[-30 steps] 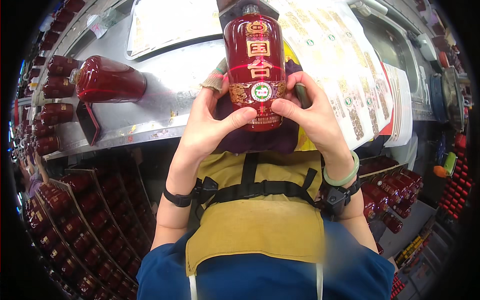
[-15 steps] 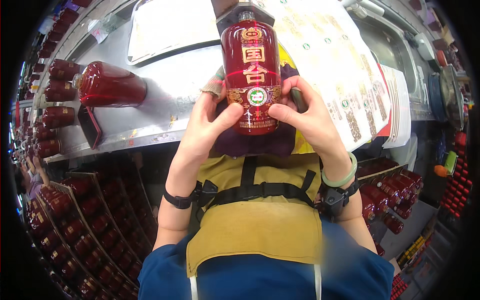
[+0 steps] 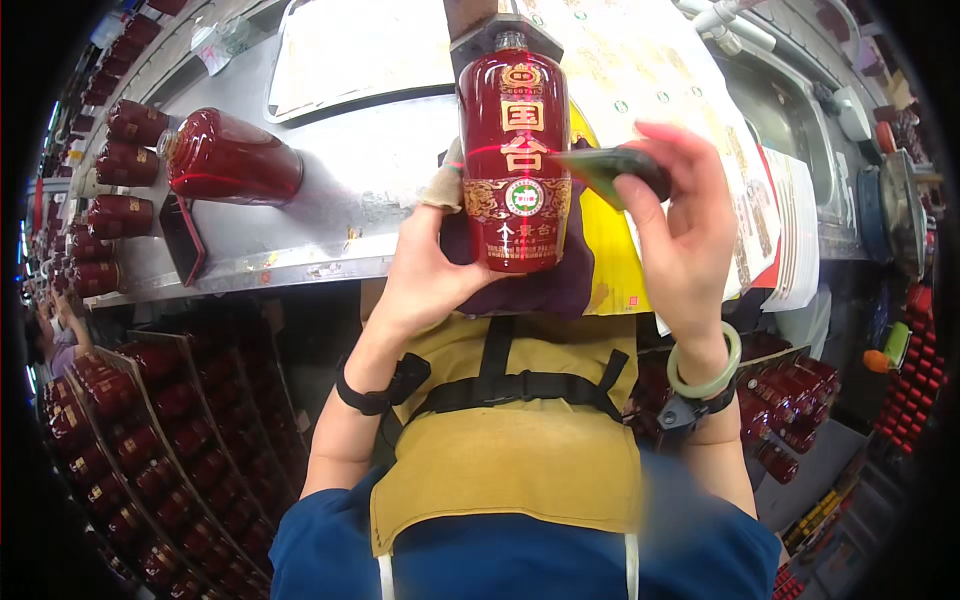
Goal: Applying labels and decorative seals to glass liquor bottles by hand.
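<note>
A dark red glass bottle with gold decoration and a round green-and-white emblem (image 3: 521, 120) lies with its neck away from me, on a dark purple cloth (image 3: 560, 275). My left hand (image 3: 440, 250) grips its lower left side, thumb near the base, with a beige cloth cover on a finger. At the bottle's right side, my right hand (image 3: 690, 215) pinches a flat dark scraper-like tool (image 3: 635, 170). Its tip points left and reaches the bottle's right edge; whether it touches the glass I cannot tell.
A second red bottle (image 3: 235, 158) lies to the left beside a dark red stand (image 3: 183, 240). Printed label sheets (image 3: 690, 130) cover the right of the metal bench (image 3: 330, 220), before a sink (image 3: 780, 120). A white tray (image 3: 360, 50) lies beyond. Racks of red bottles (image 3: 140, 440) stand below left.
My right hand has come off the bottle and risen to the right, bringing the dark tool across its edge. The bottle has shifted slightly right; my left hand stays on it.
</note>
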Action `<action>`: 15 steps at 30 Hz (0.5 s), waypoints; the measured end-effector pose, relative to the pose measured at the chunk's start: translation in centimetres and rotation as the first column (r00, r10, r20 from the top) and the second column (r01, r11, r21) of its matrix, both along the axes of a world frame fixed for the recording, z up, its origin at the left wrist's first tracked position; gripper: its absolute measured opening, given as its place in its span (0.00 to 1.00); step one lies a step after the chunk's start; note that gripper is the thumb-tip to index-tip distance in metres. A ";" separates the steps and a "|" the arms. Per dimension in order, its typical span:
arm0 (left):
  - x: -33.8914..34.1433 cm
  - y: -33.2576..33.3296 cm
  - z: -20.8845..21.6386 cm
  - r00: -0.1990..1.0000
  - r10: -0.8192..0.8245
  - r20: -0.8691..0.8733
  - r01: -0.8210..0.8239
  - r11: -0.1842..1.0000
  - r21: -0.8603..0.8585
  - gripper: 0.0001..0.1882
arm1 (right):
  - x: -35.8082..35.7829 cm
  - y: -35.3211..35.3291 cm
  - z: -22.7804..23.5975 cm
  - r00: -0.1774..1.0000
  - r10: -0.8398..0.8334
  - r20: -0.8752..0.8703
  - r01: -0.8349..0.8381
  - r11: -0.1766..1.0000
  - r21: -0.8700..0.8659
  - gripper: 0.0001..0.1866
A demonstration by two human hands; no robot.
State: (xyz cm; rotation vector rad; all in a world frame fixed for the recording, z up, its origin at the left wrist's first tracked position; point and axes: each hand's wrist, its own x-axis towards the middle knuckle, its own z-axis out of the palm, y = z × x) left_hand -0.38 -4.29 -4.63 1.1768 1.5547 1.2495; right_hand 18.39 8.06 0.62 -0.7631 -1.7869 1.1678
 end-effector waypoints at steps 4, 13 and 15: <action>0.3 -0.4 -0.7 0.971 0.117 -0.207 -0.116 0.993 0.013 0.49 | 0.1 -0.6 1.4 0.948 0.084 0.306 -0.291 0.612 0.735 0.13; 0.9 -0.7 0.2 0.927 0.221 -0.304 -0.173 0.969 0.177 0.47 | -0.1 -0.9 2.3 0.931 0.032 0.364 -0.329 0.506 0.797 0.18; 1.0 -0.6 -0.1 0.928 0.212 -0.308 -0.171 0.973 0.156 0.48 | 0.0 -2.8 0.7 0.916 0.144 0.375 -0.391 0.532 0.751 0.18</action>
